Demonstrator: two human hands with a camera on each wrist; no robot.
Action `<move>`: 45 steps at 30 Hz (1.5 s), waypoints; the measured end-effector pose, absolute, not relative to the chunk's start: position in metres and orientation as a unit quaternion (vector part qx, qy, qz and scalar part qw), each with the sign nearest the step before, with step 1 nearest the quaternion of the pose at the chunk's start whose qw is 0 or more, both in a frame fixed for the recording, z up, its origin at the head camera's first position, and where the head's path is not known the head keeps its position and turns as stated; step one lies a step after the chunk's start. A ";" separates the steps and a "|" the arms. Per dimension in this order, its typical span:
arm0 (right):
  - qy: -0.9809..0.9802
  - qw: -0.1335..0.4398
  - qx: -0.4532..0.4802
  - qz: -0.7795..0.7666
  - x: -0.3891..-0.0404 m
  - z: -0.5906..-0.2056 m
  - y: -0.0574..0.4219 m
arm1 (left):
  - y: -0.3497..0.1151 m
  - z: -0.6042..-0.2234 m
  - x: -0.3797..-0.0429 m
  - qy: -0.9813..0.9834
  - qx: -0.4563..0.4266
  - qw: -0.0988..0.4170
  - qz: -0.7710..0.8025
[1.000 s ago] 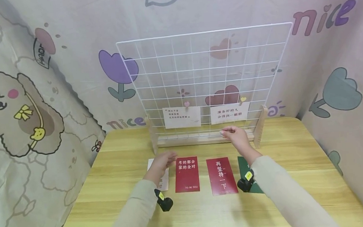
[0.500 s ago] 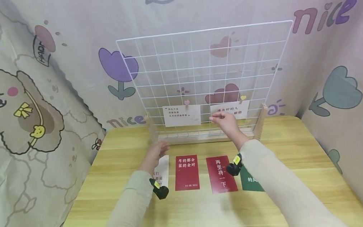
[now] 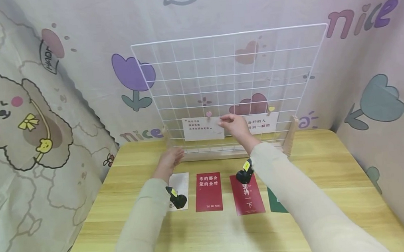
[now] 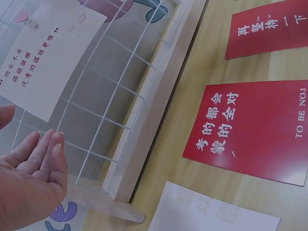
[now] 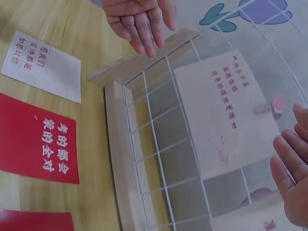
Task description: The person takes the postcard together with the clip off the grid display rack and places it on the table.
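My right hand (image 3: pixel 237 127) is raised before the white wire grid (image 3: pixel 200 106), its fingertips at the right edge of a white card (image 3: pixel 197 131) with red lettering. A pink heart clip (image 3: pixel 209 114) fixes that card to the grid. In the right wrist view the hand's thumb and fingers stand apart beside the clip, with nothing seen between them. My left hand (image 3: pixel 170 159) hovers near the grid's lower left, fingers loosely extended; the left wrist view shows them just below the card's corner. A second white card (image 3: pixel 261 125) hangs at right from a yellow heart clip (image 3: pixel 271 109), partly behind my right hand.
On the wooden table (image 3: pixel 212 241) lie a white card (image 3: pixel 182 179), a red card (image 3: pixel 208 195), another red card (image 3: pixel 249 204) and a green card (image 3: pixel 276 202), in a row. Wooden feet (image 3: pixel 290 140) support the grid. Printed cloth (image 3: pixel 88 24) surrounds the table.
My right hand has moved left and up, from below the right hanging card to the left card's edge. The left hand has shifted slightly left and toward the grid.
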State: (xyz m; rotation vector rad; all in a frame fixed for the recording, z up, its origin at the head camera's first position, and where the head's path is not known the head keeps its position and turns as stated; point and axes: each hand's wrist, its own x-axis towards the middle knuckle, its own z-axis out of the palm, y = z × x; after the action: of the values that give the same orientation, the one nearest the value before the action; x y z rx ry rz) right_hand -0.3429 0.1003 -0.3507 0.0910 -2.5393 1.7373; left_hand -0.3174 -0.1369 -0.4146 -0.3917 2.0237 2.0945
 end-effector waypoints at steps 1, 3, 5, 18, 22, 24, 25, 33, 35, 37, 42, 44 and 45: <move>-0.828 0.032 0.032 0.559 -0.344 -0.350 0.098 | -0.137 -0.414 -0.318 0.688 -0.128 0.102 0.707; -0.831 0.033 0.037 0.553 -0.346 -0.347 0.093 | -0.136 -0.414 -0.320 0.686 -0.129 0.099 0.710; -0.830 0.029 0.040 0.556 -0.348 -0.344 0.088 | -0.136 -0.413 -0.321 0.687 -0.131 0.095 0.709; -0.841 0.002 0.046 0.539 -0.364 -0.336 0.069 | -0.133 -0.415 -0.334 0.671 -0.138 0.075 0.724; -0.861 -0.001 0.056 0.506 -0.367 -0.334 0.067 | -0.131 -0.416 -0.338 0.676 -0.139 0.073 0.720; -0.867 -0.004 0.059 0.495 -0.368 -0.334 0.066 | -0.130 -0.417 -0.339 0.680 -0.139 0.075 0.716; -0.867 -0.007 0.059 0.494 -0.368 -0.334 0.065 | -0.130 -0.418 -0.340 0.684 -0.138 0.077 0.712; -0.870 -0.024 0.063 0.488 -0.371 -0.334 0.060 | -0.124 -0.420 -0.347 0.688 -0.126 0.072 0.711; -0.872 -0.021 0.064 0.486 -0.372 -0.334 0.059 | -0.122 -0.419 -0.348 0.691 -0.123 0.073 0.708; -0.878 -0.015 0.062 0.475 -0.372 -0.335 0.059 | -0.120 -0.418 -0.349 0.693 -0.124 0.070 0.707; -0.895 0.012 0.034 0.444 -0.373 -0.337 0.060 | -0.116 -0.416 -0.351 0.701 -0.123 0.058 0.700; -0.900 0.023 0.024 0.435 -0.374 -0.338 0.060 | -0.115 -0.415 -0.352 0.703 -0.124 0.051 0.698; -0.902 0.029 0.022 0.430 -0.375 -0.339 0.060 | -0.115 -0.415 -0.353 0.705 -0.127 0.049 0.697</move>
State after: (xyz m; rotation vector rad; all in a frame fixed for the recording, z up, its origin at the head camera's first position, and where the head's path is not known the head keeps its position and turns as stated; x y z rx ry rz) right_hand -0.3754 0.0603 -0.3394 0.0685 -2.7825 1.3277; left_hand -0.3528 -0.1146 -0.4146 -0.3866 2.1473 2.1231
